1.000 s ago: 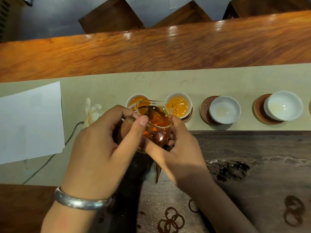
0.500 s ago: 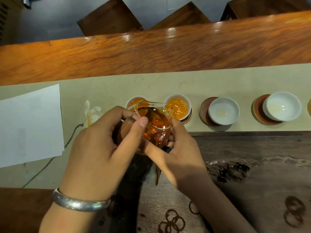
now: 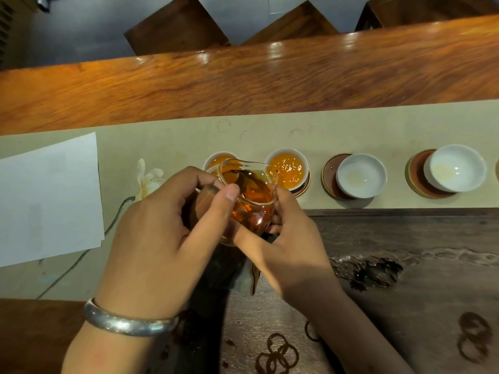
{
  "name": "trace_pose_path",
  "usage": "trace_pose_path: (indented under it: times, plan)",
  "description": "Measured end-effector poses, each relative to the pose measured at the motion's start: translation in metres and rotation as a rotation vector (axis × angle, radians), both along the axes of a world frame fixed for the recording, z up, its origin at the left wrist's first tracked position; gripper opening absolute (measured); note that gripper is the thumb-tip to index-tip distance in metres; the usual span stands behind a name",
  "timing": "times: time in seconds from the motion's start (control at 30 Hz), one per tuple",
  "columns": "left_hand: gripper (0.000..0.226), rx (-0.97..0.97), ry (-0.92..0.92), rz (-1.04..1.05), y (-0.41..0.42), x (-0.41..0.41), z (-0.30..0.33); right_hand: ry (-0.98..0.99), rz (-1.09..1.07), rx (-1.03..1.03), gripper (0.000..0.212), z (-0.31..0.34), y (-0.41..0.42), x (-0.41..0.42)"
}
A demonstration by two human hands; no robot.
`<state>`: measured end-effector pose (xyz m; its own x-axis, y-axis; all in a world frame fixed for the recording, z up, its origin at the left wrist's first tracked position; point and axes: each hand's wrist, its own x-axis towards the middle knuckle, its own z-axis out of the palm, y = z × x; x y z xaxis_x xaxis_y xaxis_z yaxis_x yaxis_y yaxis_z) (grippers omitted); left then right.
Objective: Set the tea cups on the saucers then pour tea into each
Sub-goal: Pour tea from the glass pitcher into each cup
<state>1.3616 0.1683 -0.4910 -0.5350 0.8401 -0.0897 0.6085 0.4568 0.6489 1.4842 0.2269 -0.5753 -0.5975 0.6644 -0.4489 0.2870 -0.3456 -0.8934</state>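
A glass pitcher (image 3: 249, 195) of amber tea is tilted with its spout over the second cup (image 3: 287, 168), which holds tea. My left hand (image 3: 164, 238) grips the pitcher's wooden handle (image 3: 204, 206). My right hand (image 3: 286, 238) supports the pitcher's lower side with its fingers. The leftmost cup (image 3: 216, 160), partly hidden behind the pitcher, also holds tea. To the right, two white cups (image 3: 361, 175) (image 3: 455, 168) sit empty, each off-centre on a brown saucer (image 3: 330, 174) (image 3: 417, 171).
The cups stand on a beige runner (image 3: 162, 141) with a flower print (image 3: 148, 176). White paper (image 3: 48, 198) lies at left. A dark wet tea tray (image 3: 405, 265) lies in front. A wooden table edge (image 3: 243, 85) and stools are behind.
The pitcher has tilted a little more toward the second cup. Both hands keep the same hold.
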Motion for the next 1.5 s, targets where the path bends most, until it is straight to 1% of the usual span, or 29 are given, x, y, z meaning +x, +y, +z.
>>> trace_pose_path:
  times: [0.3,0.47,0.8,0.87,0.97,1.1,1.3,1.4,1.5]
  plan:
    - [0.028,0.0,0.008,-0.005,-0.002,-0.001,0.0,-0.01,0.006,0.008,0.081,0.0,-0.001,0.0]
    - [0.025,0.005,0.008,-0.007,-0.001,0.0,0.0,-0.022,0.005,0.005,0.085,0.0,-0.001,0.0]
    - [0.028,0.001,0.011,-0.015,-0.002,0.0,0.001,-0.037,0.009,0.034,0.077,0.0,-0.002,0.0]
    - [0.027,0.003,-0.003,-0.013,-0.004,0.0,-0.001,-0.041,0.005,0.048,0.073,0.0,-0.001,0.0]
    - [0.024,0.014,-0.024,-0.018,-0.007,0.0,-0.003,-0.054,0.001,0.086,0.073,-0.001,0.001,0.0]
    - [0.023,0.035,-0.071,-0.013,-0.011,0.001,-0.006,-0.051,-0.004,0.132,0.063,0.002,0.003,0.002]
    - [0.021,0.054,-0.123,-0.025,-0.012,0.002,-0.008,-0.065,-0.009,0.24,0.075,0.006,0.003,0.009]
    - [0.022,0.062,-0.151,-0.053,-0.012,0.001,-0.008,-0.098,-0.032,0.296,0.072,0.011,0.001,0.011]
    - [0.024,0.071,-0.166,-0.097,-0.011,0.0,-0.006,-0.119,-0.069,0.321,0.063,0.018,-0.001,0.014]
